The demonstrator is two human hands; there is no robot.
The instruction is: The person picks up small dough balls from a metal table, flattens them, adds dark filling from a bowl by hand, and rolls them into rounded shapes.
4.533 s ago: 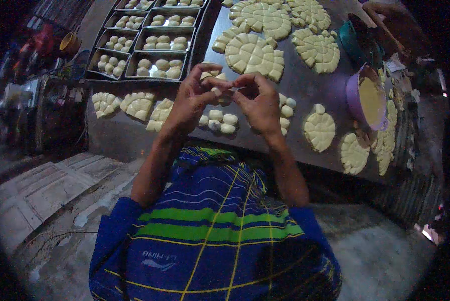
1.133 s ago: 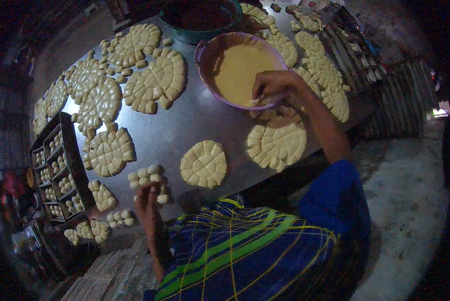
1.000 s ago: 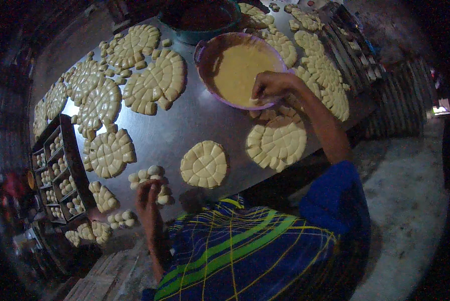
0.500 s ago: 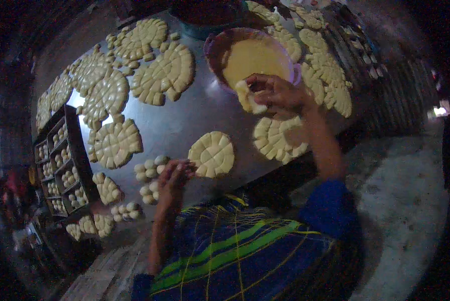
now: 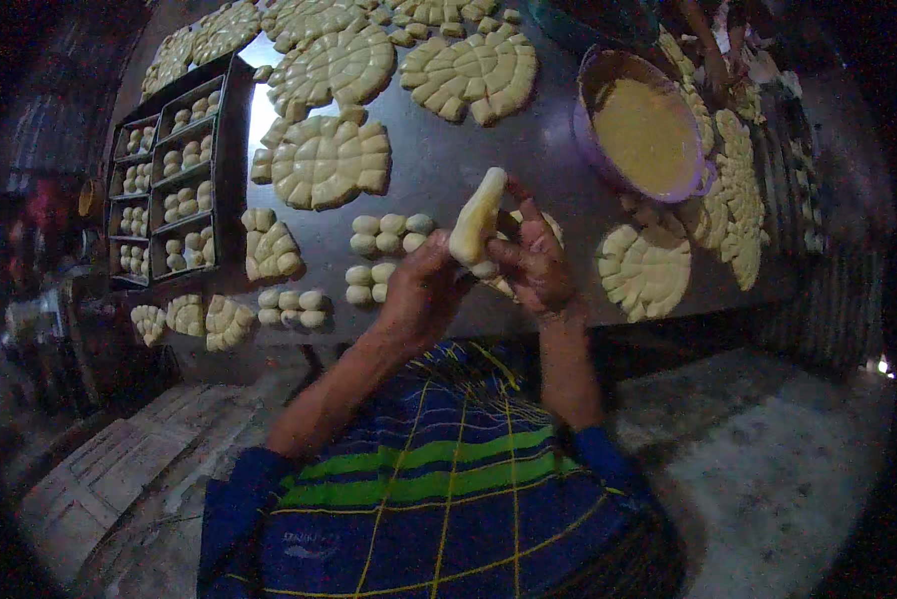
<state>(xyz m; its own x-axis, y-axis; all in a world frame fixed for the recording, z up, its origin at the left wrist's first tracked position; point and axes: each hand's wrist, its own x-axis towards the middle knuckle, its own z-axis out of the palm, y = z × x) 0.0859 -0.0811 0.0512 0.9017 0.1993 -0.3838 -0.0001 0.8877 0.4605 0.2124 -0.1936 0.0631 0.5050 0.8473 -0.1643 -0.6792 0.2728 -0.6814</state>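
Observation:
In front of me both hands are closed on a soft, pale piece (image 5: 478,218) with yellow wetness along it. It may be a sponge or a folded cloth; I cannot tell which. My left hand (image 5: 420,290) grips its lower end, and my right hand (image 5: 536,262) pinches it from the other side. Beneath them, mostly hidden, lies a cut dough round. Clusters of dough balls (image 5: 390,234) sit left of my hands. Up to the right stands a purple basin (image 5: 590,150) of yellow liquid, with another scored dough round (image 5: 645,272) nearer me.
Several scored dough rounds (image 5: 328,163) cover the metal table (image 5: 448,160). A dark divided tray (image 5: 235,150) of dough balls stands at the left. Another person's hands (image 5: 720,75) work at the far right, near a dark tub (image 5: 593,25). Smaller dough pieces (image 5: 229,321) line the near-left edge.
My right hand has come back from the basin to the left with the pale piece. My left hand has joined it there. The view has shifted, so the table appears further right.

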